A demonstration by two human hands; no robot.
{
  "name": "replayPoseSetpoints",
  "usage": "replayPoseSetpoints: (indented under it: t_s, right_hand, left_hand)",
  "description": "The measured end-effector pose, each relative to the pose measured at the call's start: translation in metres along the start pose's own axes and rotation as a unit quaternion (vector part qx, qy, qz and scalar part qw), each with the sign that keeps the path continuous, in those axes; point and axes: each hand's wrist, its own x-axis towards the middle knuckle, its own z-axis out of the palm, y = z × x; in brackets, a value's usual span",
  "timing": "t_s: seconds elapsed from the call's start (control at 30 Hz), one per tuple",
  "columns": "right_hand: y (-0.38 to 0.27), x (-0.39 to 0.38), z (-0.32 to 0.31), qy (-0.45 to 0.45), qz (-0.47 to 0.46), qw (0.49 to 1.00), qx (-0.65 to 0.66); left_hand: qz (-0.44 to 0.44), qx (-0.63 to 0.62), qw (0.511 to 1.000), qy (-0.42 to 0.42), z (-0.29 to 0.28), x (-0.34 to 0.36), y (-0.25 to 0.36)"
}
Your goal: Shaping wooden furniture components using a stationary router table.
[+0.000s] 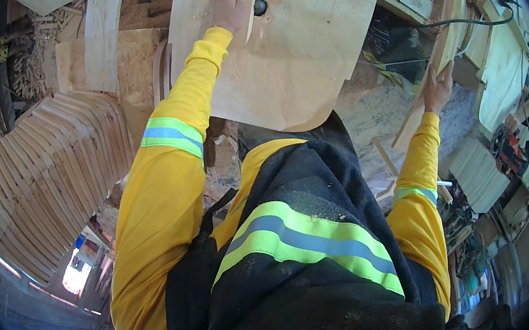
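Note:
My left hand (231, 7) rests on a pale wooden piece (252, 19) that lies over a broad plywood panel (292, 64) with a rounded near corner. Its fingers look stretched out along the wood, the tips close to the upper edge of the picture. Beside that piece a dark round knob or hole (260, 6) shows in the panel. Off to the right, my right hand (438, 88) grips the side of a long curved wooden strip (452, 36), thumb along its edge; the other fingers are partly hidden.
A stack of curved wooden slats (50, 170) stands at the left. A black cable (483, 23) crosses the strip to a plug at the far right. Thin wooden sticks (386, 157) lie below the strip. Sawdust covers the ground, and tools (516, 136) crowd the right side.

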Motion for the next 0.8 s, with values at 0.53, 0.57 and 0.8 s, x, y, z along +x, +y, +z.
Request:
replayPoseSetpoints:
  t_s: [0.53,0.57,0.8]
  right_hand:
    - [-0.008,0.023,0.006,-0.009,0.004,1.000,-0.015]
    - [-0.010,0.023,0.005,-0.021,0.015,1.000,-0.013]
    - [-0.003,0.032,0.010,0.000,-0.008,1.000,-0.026]
  left_hand:
    - [0.002,0.041,0.999,0.010,-0.003,0.019,-0.015]
    - [-0.009,0.036,0.999,0.004,-0.008,0.017,-0.001]
    - [-0.031,0.046,0.998,-0.016,-0.012,0.023,0.004]
